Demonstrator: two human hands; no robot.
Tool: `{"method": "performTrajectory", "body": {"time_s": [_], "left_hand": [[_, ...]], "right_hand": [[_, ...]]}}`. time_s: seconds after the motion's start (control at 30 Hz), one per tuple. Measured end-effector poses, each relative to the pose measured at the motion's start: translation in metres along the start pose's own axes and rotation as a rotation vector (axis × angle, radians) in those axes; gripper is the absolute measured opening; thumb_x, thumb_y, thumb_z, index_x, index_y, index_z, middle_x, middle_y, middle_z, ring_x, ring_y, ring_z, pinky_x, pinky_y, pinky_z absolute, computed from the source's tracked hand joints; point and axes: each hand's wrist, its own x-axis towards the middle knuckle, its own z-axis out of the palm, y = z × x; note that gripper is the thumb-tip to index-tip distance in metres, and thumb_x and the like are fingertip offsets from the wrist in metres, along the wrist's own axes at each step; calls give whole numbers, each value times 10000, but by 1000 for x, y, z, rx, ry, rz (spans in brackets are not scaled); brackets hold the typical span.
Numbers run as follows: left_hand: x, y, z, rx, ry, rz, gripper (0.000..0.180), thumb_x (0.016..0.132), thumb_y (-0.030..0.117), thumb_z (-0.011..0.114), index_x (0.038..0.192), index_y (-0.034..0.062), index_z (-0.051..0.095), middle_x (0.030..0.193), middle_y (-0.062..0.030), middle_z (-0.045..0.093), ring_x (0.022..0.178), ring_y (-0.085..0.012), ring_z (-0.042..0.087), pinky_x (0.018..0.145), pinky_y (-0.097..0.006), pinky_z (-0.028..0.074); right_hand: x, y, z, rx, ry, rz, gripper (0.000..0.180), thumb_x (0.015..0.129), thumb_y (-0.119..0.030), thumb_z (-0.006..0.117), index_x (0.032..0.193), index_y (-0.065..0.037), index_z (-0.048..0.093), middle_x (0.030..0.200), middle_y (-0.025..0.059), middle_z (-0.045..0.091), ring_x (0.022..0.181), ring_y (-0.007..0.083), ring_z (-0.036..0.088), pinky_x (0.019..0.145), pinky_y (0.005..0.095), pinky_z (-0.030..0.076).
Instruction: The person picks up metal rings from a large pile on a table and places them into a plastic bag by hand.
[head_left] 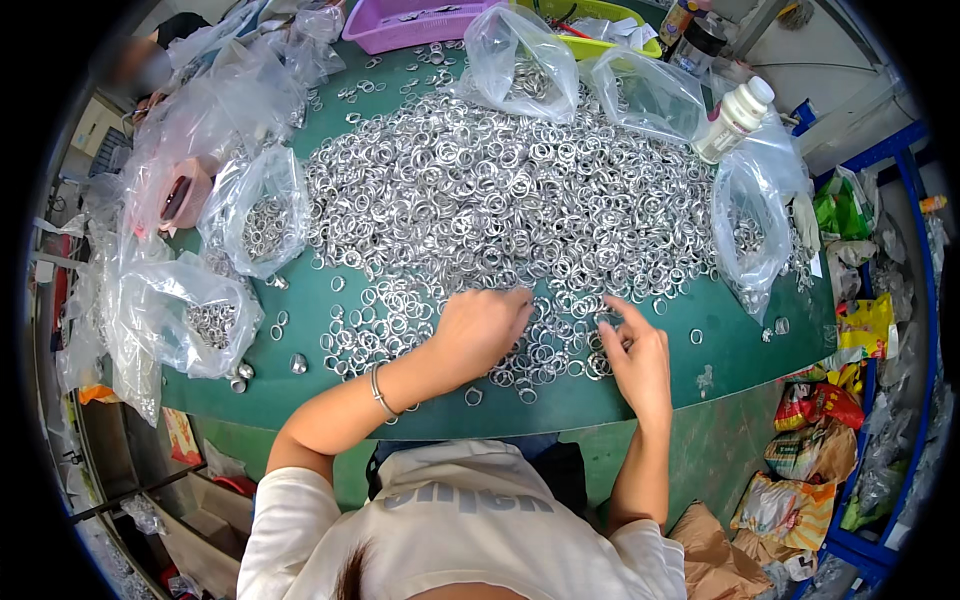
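A broad heap of silver-coloured metal rings (500,180) covers the middle of the green table (700,370). My left hand (480,330), with a metal bangle (378,388) on its wrist, is curled over the near edge of the heap. Its fingertips are bent down among the rings, and what they pinch, if anything, is hidden. To its right, my right hand (640,365) has its index finger stretched toward the heap and the thumb apart, close to the loose rings (545,350) lying between both hands. No ring shows clearly in it.
Plastic bags of rings stand at the left (265,225), back (525,65) and right (750,230). A white bottle (735,120) is at the back right. A purple basket (400,28) and a yellow-green basket (640,38) line the far edge. Blue shelving (915,300) stands right.
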Motion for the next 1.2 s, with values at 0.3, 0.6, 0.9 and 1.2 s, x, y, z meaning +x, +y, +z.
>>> {"method": "performTrajectory", "body": {"time_s": [0.3,0.6,0.9,1.2], "left_hand": [[-19,8,1,157,-232,84,266,856,288,587,1062,128,636,550,-107,590,488,-288,587,441,-390,451],[-38,6,-10,-11,-123,61,186,868,187,543,1005,83,615,539,-112,582,485,-293,587,428,-399,444],[-59,-6,-14,-42,-36,21,132,822,132,611,919,72,676,614,-103,623,457,-283,566,414,-369,434],[-43,3,-6,75,-139,-47,293,869,195,563,1141,89,573,474,-111,528,413,-293,532,397,-396,415]], "right_hand": [[-19,-13,1,-364,-159,-53,314,821,-144,590,1134,-124,612,606,161,589,570,356,576,546,435,441],[-7,3,-15,-81,84,43,285,837,-162,611,1121,-148,628,571,133,575,517,331,567,512,411,437],[-18,10,-4,-140,-103,-106,289,818,-161,633,1106,-151,632,610,137,599,583,343,595,519,418,450],[10,6,3,-326,27,-58,288,832,-205,629,1104,-111,629,588,145,584,553,337,590,508,433,440]]}}
